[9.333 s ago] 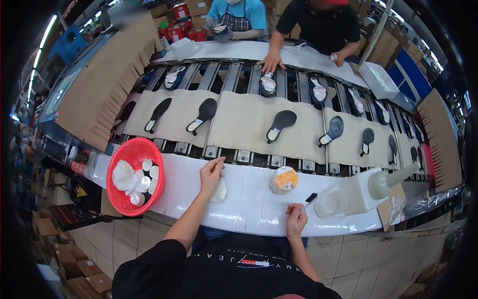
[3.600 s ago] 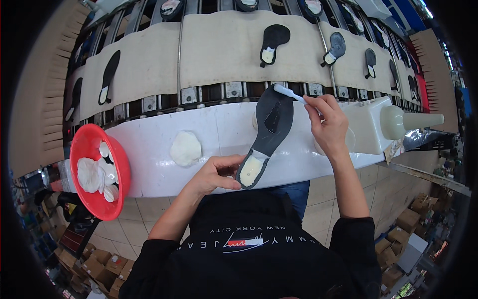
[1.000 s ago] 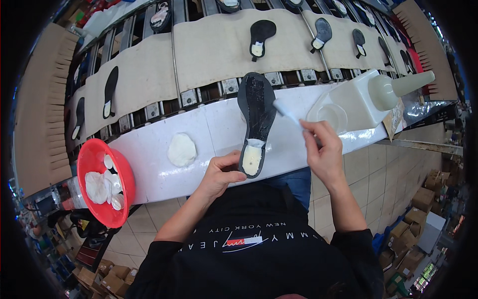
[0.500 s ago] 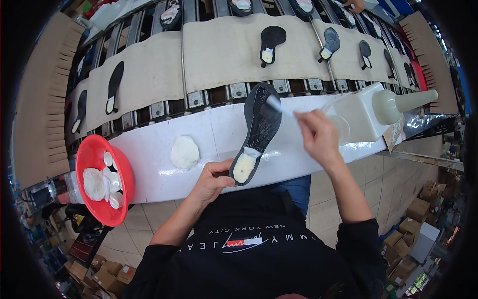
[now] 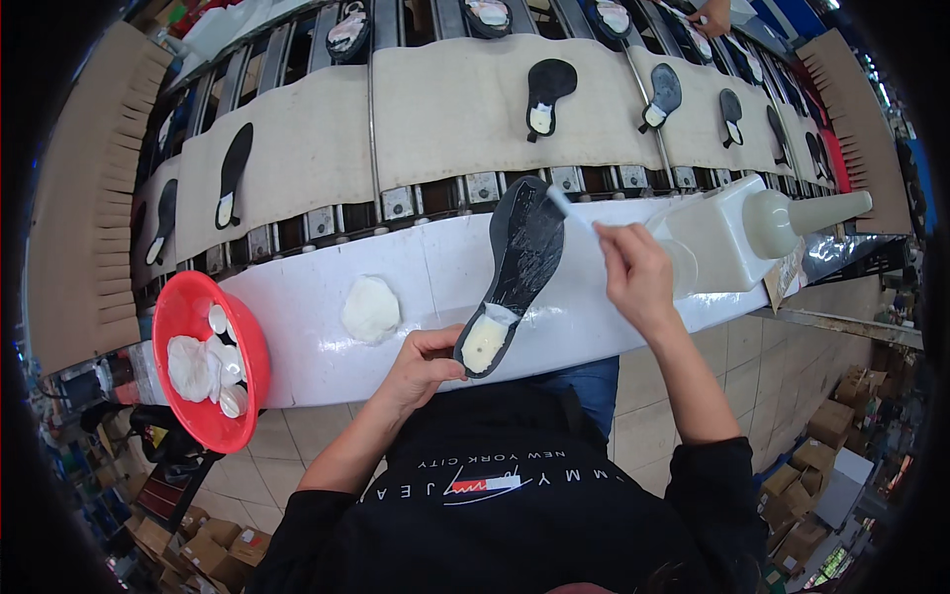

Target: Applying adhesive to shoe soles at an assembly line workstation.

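1. Two hands are occupied: your left hand (image 5: 421, 371) grips the dark shoe sole (image 5: 522, 243) by its heel end, and your right hand (image 5: 638, 277) pinches a pale brush (image 5: 576, 211).
2. The sole slants above the white surface (image 5: 307, 322), heel toward you near the front edge; its toe end overlaps the metal bars (image 5: 483, 185) along the far edge in view.
3. The brush tip sits at the sole's right edge near the toe; you cannot tell whether it touches.
4. To your left, a stretch of surface separates the left hand from the red basin (image 5: 255, 356), which extends past the front edge in view. A round white pad (image 5: 371, 309) lies within this stretch.
5. To your right, clearance is tighter: the right hand overlaps the near end of the white container (image 5: 720, 243) in view.
6. Beyond the far edge, cream cloth (image 5: 445, 119) carries further soles (image 5: 666, 89).
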The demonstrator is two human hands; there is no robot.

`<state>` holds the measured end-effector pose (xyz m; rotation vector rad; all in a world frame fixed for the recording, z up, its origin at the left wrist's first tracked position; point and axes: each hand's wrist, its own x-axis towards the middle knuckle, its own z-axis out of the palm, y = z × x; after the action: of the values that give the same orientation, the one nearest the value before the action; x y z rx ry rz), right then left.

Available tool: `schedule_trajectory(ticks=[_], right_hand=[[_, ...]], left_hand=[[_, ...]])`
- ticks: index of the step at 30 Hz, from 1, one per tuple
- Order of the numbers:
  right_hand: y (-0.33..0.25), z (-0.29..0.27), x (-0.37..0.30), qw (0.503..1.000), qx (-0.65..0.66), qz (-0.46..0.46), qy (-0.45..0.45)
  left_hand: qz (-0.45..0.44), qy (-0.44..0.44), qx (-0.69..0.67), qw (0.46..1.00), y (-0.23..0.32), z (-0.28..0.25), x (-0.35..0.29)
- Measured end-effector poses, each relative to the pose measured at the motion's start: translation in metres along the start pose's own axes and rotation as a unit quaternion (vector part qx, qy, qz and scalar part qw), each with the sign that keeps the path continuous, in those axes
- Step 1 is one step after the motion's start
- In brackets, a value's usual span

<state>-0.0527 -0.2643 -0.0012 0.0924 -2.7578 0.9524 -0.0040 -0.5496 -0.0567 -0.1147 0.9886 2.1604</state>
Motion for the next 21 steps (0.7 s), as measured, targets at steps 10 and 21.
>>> schedule_trajectory(ticks=[10,21], right_hand=[[-0.001,0.001,0.031,0.997,-0.065,-0.043,-0.015],[-0.004,0.002,0.064,0.991,-0.094,-0.077,-0.052]], left_hand=[[0.003,-0.002,-0.009,1.0,0.001,-0.004,-0.005],[-0.003,-0.023,0.006,1.0,0.003,-0.006,-0.002]])
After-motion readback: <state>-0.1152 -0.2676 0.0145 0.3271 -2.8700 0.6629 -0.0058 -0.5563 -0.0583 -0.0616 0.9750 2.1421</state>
